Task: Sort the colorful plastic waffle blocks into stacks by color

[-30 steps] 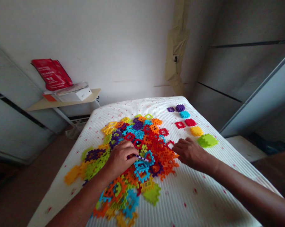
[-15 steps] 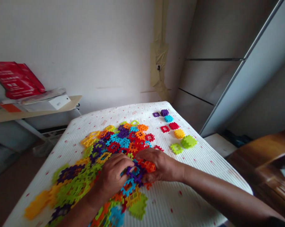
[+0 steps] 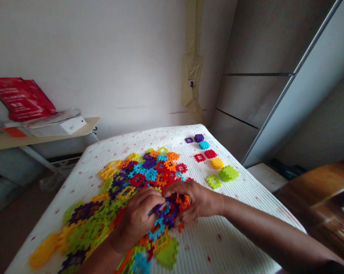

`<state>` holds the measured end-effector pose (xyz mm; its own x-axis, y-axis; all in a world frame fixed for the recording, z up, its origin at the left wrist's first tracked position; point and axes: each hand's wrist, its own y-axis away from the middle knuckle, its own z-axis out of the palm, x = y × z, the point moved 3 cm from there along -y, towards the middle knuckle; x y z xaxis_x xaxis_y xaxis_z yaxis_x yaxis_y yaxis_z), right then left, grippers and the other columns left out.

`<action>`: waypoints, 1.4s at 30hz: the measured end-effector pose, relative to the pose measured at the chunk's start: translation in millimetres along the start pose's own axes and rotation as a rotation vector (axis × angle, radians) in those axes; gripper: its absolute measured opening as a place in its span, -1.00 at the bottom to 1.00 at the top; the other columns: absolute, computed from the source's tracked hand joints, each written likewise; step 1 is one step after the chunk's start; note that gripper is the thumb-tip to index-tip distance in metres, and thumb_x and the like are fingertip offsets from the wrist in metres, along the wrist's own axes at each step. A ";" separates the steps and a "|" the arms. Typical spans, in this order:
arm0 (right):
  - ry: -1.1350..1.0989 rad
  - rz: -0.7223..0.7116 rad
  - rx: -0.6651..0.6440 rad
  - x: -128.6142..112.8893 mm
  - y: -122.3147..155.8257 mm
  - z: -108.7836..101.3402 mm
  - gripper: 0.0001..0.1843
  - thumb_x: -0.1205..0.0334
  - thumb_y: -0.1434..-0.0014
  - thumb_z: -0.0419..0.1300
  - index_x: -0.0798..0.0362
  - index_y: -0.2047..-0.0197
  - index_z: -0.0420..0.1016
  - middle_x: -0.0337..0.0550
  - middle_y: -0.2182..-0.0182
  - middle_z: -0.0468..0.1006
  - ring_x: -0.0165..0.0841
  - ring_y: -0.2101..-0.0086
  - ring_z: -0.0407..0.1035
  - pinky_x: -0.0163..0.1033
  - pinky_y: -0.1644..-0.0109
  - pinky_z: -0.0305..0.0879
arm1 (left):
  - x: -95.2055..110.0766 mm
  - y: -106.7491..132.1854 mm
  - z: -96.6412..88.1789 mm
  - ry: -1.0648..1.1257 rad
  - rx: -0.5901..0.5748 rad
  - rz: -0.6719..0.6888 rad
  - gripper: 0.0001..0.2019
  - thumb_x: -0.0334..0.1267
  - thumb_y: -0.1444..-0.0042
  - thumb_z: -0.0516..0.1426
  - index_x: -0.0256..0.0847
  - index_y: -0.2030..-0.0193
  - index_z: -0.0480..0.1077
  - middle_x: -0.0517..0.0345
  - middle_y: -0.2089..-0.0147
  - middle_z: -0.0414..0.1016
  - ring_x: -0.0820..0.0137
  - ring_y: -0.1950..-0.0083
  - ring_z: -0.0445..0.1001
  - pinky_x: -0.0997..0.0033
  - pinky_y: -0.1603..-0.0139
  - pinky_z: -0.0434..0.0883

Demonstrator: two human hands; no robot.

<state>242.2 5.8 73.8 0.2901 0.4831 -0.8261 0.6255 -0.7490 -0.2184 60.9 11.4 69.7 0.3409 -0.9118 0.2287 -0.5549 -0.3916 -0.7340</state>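
Note:
A big heap of flat, interlocking plastic tiles (image 3: 123, 190) in orange, blue, purple, green, yellow and red covers the white ribbed mattress (image 3: 225, 236). My left hand (image 3: 139, 219) and my right hand (image 3: 193, 199) meet at the heap's near right edge. Both are closed around a small cluster of purple and blue tiles (image 3: 166, 211); the right fingers also press an orange tile (image 3: 183, 201). At the far right lie small sorted stacks: purple (image 3: 198, 137), blue (image 3: 204, 145), red (image 3: 210, 153), yellow (image 3: 217, 163) and green (image 3: 229, 173), with single tiles beside some.
A low shelf (image 3: 43, 133) at the left carries a red package (image 3: 20, 98) and a white box (image 3: 72, 125). A grey cabinet wall rises at the right, with a wooden piece of furniture (image 3: 320, 190) beside the mattress. The mattress edge runs close on the right.
The view has swung to the right. My right hand came in from the heap's right edge to join the left, and both now grip the purple and blue tiles. A single green tile now lies beside the green stack.

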 end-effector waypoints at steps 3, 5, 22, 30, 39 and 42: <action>0.008 0.023 0.020 -0.7 -0.8 2.0 -0.36 0.13 0.18 0.42 0.04 0.00 0.40 -0.17 0.19 0.50 -0.37 0.23 0.39 -0.29 0.13 0.31 | -0.1 0.4 1.5 -0.012 0.016 -0.022 -0.79 -0.59 0.00 0.09 -0.17 0.33 0.31 0.20 0.40 0.48 0.47 0.29 0.47 0.49 0.20 0.42; 0.074 -0.020 0.009 -2.6 -3.9 -0.1 -0.36 0.14 0.18 0.42 0.06 0.00 0.38 -0.14 0.18 0.49 -0.37 0.23 0.38 -0.30 0.15 0.32 | -4.5 1.6 3.3 -0.054 0.021 -0.077 -0.80 -0.56 0.01 0.09 -0.16 0.32 0.30 0.21 0.38 0.49 0.46 0.30 0.48 0.49 0.21 0.42; 1.030 0.585 0.078 166.2 -139.1 -158.1 -0.44 0.26 0.09 0.37 0.03 -0.02 0.38 -0.08 0.02 0.45 -0.27 0.09 0.35 -0.30 0.12 0.25 | -108.8 68.5 -36.2 -0.313 -0.208 -0.627 -0.81 -0.12 -0.01 0.11 -0.08 0.27 0.48 0.15 0.21 0.55 0.32 0.17 0.52 0.40 0.13 0.45; 1.048 0.651 0.051 212.5 -156.2 -158.5 -0.43 0.06 0.06 0.34 -0.01 -0.04 0.38 -0.08 0.04 0.47 -0.21 0.04 0.30 -0.27 0.14 0.24 | -119.1 85.3 -42.1 -0.338 -0.176 -0.605 -0.80 -0.08 -0.03 0.11 -0.05 0.29 0.50 0.17 0.21 0.56 0.33 0.19 0.54 0.45 0.17 0.47; 1.053 0.691 -0.060 212.7 -164.9 -162.7 -0.39 0.11 0.13 0.36 -0.03 -0.04 0.42 -0.05 0.02 0.45 -0.13 0.00 0.27 -0.16 0.07 0.24 | -104.9 74.7 -48.8 -0.336 -0.134 -0.546 -0.82 -0.09 -0.07 0.10 -0.07 0.33 0.49 0.18 0.23 0.56 0.38 0.23 0.54 0.49 0.19 0.46; 1.052 0.693 -0.082 208.0 -170.0 -162.6 -0.35 0.15 0.15 0.36 -0.01 -0.07 0.41 0.01 -0.01 0.43 -0.08 -0.01 0.28 -0.10 0.05 0.24 | -102.6 71.8 -48.4 -0.340 -0.146 -0.565 -0.83 -0.13 -0.07 0.10 -0.09 0.32 0.49 0.15 0.22 0.55 0.37 0.20 0.53 0.46 0.17 0.46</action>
<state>314.0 307.4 23.5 0.9855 0.1558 0.0666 0.1438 -0.9769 0.1583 -50.6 70.8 24.5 0.8158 -0.4815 0.3205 -0.3098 -0.8317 -0.4608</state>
